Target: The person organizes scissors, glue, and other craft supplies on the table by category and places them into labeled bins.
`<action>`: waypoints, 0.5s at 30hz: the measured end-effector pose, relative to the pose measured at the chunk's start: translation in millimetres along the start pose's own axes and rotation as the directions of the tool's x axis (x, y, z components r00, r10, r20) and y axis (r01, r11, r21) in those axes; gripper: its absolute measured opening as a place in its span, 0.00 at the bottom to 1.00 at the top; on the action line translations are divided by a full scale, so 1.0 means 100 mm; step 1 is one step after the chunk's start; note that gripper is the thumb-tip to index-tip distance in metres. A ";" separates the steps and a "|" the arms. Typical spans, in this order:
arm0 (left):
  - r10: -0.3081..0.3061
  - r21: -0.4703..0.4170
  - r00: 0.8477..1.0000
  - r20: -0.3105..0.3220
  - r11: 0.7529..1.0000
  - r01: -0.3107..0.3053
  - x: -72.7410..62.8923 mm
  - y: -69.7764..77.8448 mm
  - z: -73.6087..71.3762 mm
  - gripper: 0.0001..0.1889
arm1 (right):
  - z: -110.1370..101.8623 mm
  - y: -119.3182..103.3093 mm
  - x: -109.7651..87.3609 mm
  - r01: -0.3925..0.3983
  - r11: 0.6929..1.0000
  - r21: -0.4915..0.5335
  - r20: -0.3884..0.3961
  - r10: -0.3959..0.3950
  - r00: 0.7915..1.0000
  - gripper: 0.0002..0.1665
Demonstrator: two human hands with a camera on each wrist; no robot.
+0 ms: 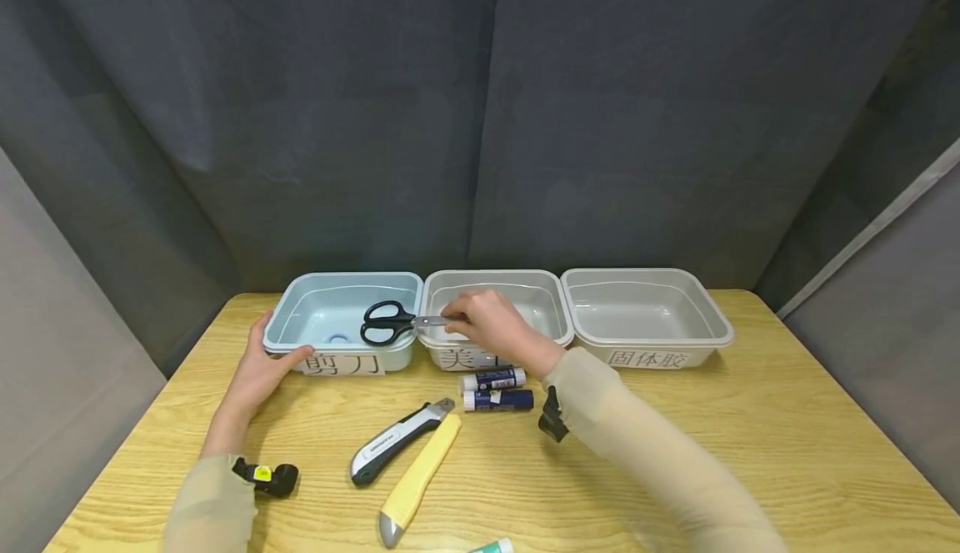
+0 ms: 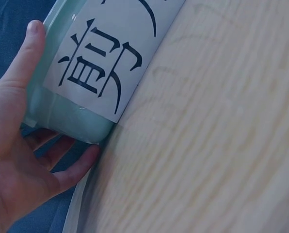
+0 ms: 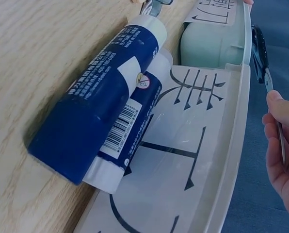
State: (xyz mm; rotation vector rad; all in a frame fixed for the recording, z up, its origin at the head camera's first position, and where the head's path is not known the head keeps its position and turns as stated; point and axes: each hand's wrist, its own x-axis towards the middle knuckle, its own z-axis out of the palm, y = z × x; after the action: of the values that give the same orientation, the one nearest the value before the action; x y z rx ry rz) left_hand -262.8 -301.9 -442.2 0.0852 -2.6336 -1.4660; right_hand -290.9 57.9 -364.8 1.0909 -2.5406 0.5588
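Black-handled scissors are held by the blades in my right hand. Their handles hang over the light blue bin, at its right side. In the right wrist view, the thumb and fingers of the right hand pinch the metal blades, with the scissors pointing handles-first away. My left hand grips the blue bin's front left corner. The left wrist view shows the thumb of the left hand along the rim and the fingers curled under the corner of the bin.
A grey bin stands in the middle and another at the right, both labelled. Two glue sticks lie before the middle bin. Nearer are a grey-black utility knife, a yellow one and a green-and-white tube end.
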 end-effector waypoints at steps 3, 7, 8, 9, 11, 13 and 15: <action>-0.001 0.000 1.000 -0.001 1.000 0.001 0.00 0.00 -0.01 0.55 | 0.02 -0.01 0.04 -0.003 1.000 -0.007 0.004 0.003 1.000 0.08; -0.005 0.004 1.000 -0.003 1.000 0.005 -0.01 0.00 0.00 0.55 | 0.06 -0.02 0.09 -0.007 0.999 -0.038 0.004 0.007 1.000 0.08; -0.006 0.005 1.000 -0.003 1.000 0.006 -0.01 0.00 0.00 0.55 | 0.07 -0.02 0.10 -0.011 0.999 -0.047 0.006 0.011 1.000 0.08; -0.007 0.006 1.000 -0.003 1.000 0.007 0.00 0.00 0.00 0.55 | 0.08 -0.02 0.11 -0.015 0.998 -0.055 0.008 0.015 1.000 0.08; -0.007 0.009 1.000 -0.004 1.000 0.007 0.00 0.00 0.01 0.55 | 0.09 -0.03 0.12 -0.022 0.998 -0.063 0.012 0.023 1.000 0.07; -0.008 0.012 1.000 -0.004 1.000 0.008 0.00 0.01 0.01 0.56 | 0.10 -0.05 0.14 -0.029 0.997 -0.068 0.018 0.030 0.999 0.07; -0.008 0.013 1.000 -0.004 1.000 0.008 0.01 0.00 0.01 0.56 | 0.10 -0.06 0.15 -0.031 0.997 -0.068 0.024 0.033 0.999 0.07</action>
State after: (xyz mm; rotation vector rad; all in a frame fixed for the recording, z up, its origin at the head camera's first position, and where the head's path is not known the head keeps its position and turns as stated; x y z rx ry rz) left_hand -263.5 -300.8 -442.4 0.0999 -2.6432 -1.4502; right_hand -298.0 40.0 -365.8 1.0419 -2.5827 0.4660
